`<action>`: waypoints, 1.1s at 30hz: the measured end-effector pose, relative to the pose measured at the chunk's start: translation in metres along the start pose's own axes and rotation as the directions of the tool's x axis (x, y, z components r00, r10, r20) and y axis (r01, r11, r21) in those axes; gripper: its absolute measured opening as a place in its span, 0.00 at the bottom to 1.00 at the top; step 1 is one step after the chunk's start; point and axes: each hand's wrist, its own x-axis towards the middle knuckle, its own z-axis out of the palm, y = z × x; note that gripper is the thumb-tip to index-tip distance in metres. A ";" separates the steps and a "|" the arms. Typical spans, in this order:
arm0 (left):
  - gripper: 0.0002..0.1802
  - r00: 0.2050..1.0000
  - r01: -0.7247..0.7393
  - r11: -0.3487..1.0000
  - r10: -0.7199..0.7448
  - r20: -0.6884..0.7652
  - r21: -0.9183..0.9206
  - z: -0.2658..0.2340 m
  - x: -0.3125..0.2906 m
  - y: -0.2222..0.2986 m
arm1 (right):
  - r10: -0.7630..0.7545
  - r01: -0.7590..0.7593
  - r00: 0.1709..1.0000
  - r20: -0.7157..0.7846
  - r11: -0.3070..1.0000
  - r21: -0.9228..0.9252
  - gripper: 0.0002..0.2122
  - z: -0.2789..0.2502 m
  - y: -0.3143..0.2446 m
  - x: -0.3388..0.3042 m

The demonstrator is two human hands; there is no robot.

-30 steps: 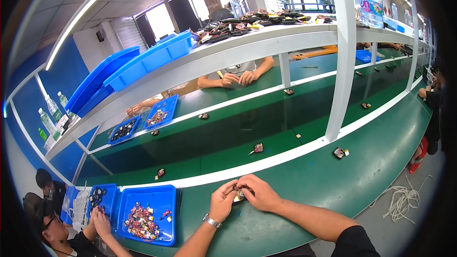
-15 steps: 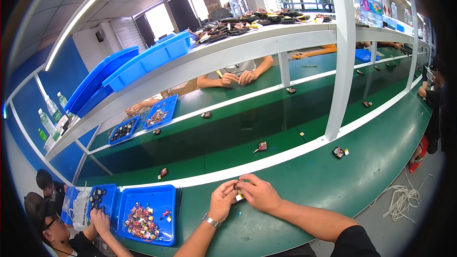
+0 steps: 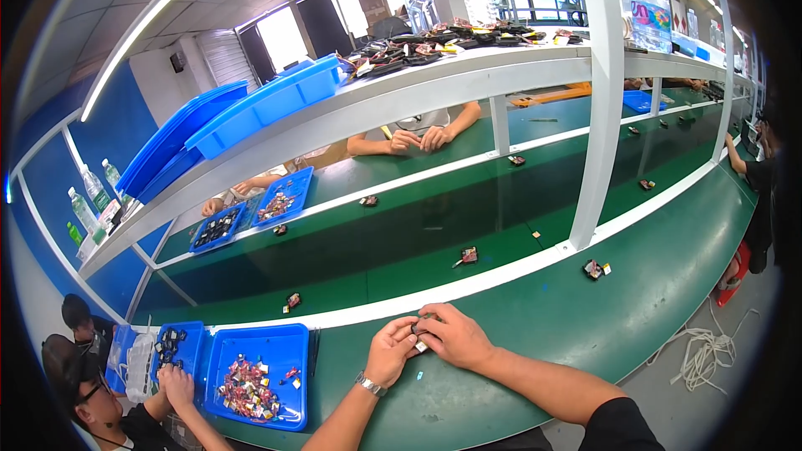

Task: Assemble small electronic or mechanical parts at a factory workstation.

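Observation:
Close in front of me, my left hand and my right hand meet over the green bench. Both have their fingers closed on a small dark part with a white label. The fingertips cover most of it, so its exact kind does not show. A watch with a metal band is on my left wrist. Left of my hands, a blue tray contains a heap of small red, yellow and white wired parts.
Another wired part lies on the green bench to the right. Beyond a white rail, a green belt carries several similar parts. A white post supports a loaded shelf. At left, a co-worker's hands reach toward a blue tray of black pieces.
The parts on the near belt have shifted slightly to the right. My fingers have shifted a little on the part, and its yellow area no longer shows.

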 end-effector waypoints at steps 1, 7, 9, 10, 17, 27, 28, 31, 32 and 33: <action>0.17 1.000 0.000 1.000 0.000 0.001 0.001 0.000 0.000 -0.001 | -0.024 0.024 1.000 0.017 1.000 0.006 0.06 0.000 0.001 0.000; 0.17 1.000 0.011 1.000 -0.011 0.014 0.020 0.000 0.000 -0.002 | -0.080 0.080 0.997 0.006 0.997 -0.013 0.06 -0.001 0.004 0.002; 0.17 1.000 -0.008 0.998 0.009 -0.002 0.055 -0.001 0.000 -0.004 | -0.132 0.131 0.991 -0.007 0.988 -0.087 0.06 0.000 0.002 0.003; 0.17 1.000 -0.008 0.998 0.008 -0.002 0.055 -0.002 0.001 -0.005 | -0.185 0.181 0.983 -0.016 0.970 -0.161 0.07 0.001 0.001 0.003; 0.16 1.000 -0.002 0.998 0.003 -0.007 0.056 -0.005 0.001 -0.006 | -0.090 0.091 0.996 0.012 0.994 -0.064 0.07 0.005 0.002 0.001; 0.16 0.999 0.036 0.997 -0.033 -0.038 0.070 -0.002 0.001 -0.005 | -0.071 0.065 0.997 0.032 0.985 0.157 0.05 0.004 0.007 0.003; 0.16 0.999 0.035 0.997 -0.032 -0.040 0.070 -0.003 0.001 -0.005 | -0.073 0.066 0.997 0.032 0.981 0.182 0.05 0.003 0.007 0.003; 0.17 1.000 0.020 0.998 -0.020 -0.004 0.054 0.001 0.001 -0.003 | 0.039 -0.053 0.998 0.052 0.955 0.293 0.05 0.005 0.012 0.000; 0.17 0.999 0.006 0.993 0.000 -0.051 0.116 0.004 0.000 -0.002 | 0.041 -0.054 0.998 0.051 0.955 0.291 0.05 0.005 0.014 -0.001; 0.17 0.995 -0.006 0.984 0.025 -0.099 0.180 0.006 -0.001 0.000 | 0.075 -0.091 0.995 0.059 0.939 0.333 0.05 0.004 0.013 0.000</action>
